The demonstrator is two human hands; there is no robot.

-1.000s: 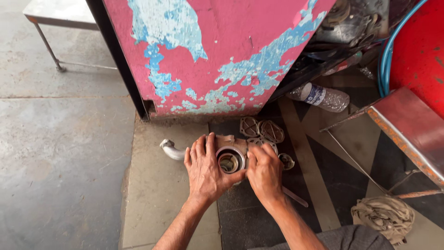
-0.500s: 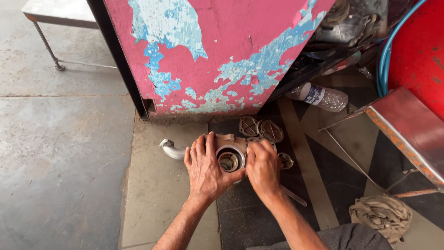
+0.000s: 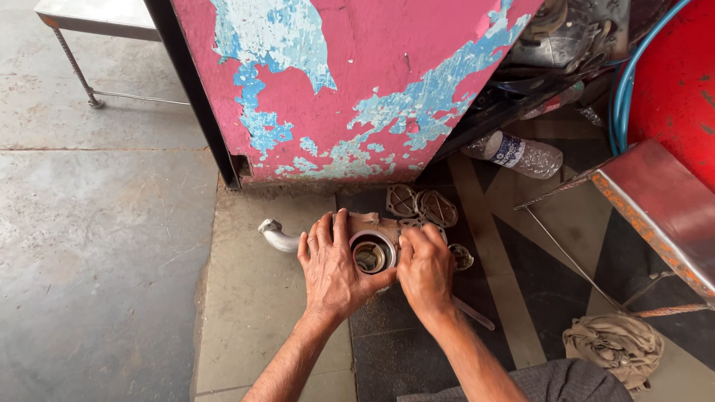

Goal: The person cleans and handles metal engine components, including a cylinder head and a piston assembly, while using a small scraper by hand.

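A round metal housing (image 3: 371, 253) with an open bore sits on the floor in the head view. My left hand (image 3: 332, 268) wraps its left side and my right hand (image 3: 426, 269) presses on its right side. A curved metal pipe (image 3: 277, 237) sticks out to the left of the left hand. Flat metal plates or gaskets (image 3: 421, 205) lie just behind the housing. A small round part (image 3: 462, 257) rests right of my right hand. A thin rod (image 3: 474, 313) shows under my right wrist.
A pink and blue peeling metal panel (image 3: 350, 82) stands right behind. A plastic bottle (image 3: 515, 154) lies at the right, near a rusty red metal tray (image 3: 655, 208) and blue hose (image 3: 622, 97). A rag (image 3: 614, 346) lies at the lower right. Table legs (image 3: 78, 71) stand at the far left.
Both hands stay on the housing; my right hand's fingers have shifted slightly over its right rim. Nothing else has moved.
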